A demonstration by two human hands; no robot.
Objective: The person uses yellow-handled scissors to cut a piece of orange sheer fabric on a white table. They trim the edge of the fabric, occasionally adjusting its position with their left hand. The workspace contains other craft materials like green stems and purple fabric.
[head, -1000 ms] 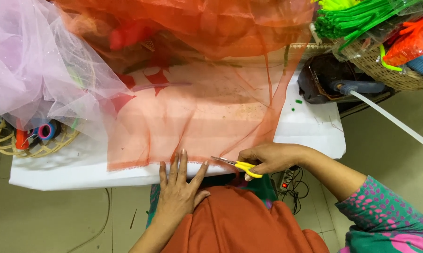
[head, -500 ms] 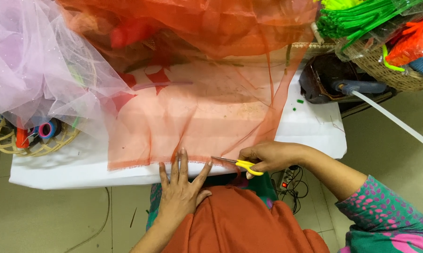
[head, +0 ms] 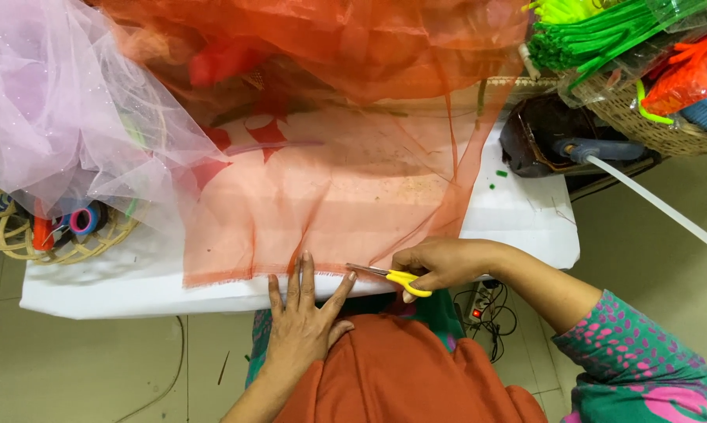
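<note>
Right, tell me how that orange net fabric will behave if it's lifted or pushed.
The orange net fabric is probably very floppy: it hangs in loose folds above the table. It looks light, being sheer enough to show the white top through it. It may well slide or bunch when pushed, which could be why the left hand lies flat at its edge beside the scissors.

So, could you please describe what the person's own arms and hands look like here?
Both hands, left hand and right hand, are bare, without gloves. The right arm wears a green sleeve with pink spots from the elbow up; the forearms are uncovered.
</note>
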